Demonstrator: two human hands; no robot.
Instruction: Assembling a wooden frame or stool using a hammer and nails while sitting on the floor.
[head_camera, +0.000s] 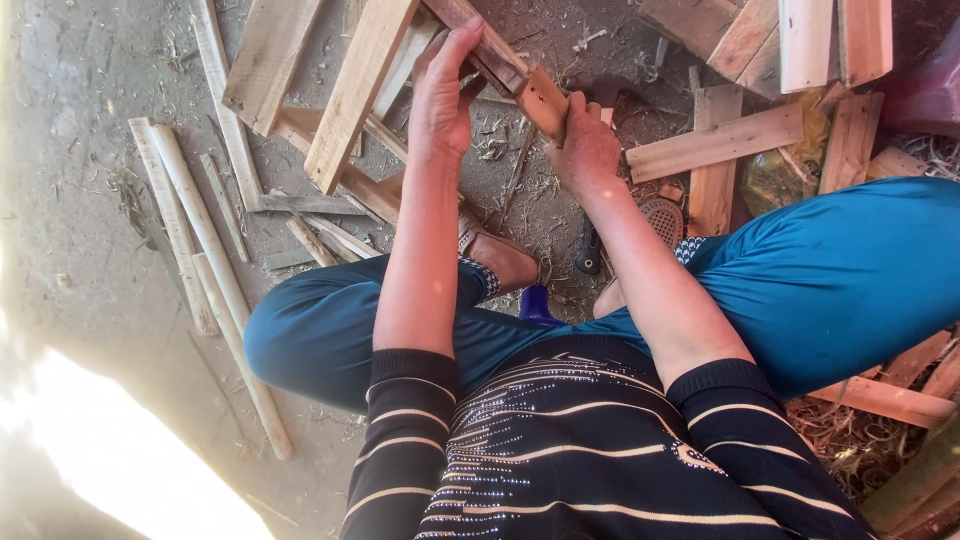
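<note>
Wooden slat (505, 72) sits above the floor (80, 150), between both hands. Left hand (440, 95) lies with its grip closed over the slat's upper part; right hand (585, 150) has its grip clamped on the lower end. Loose planks (355, 90) lie scattered around.

Dirt floor (90, 120): pale sticks (205, 255), wooden planks (715, 143), shavings (495, 150) scattered
</note>
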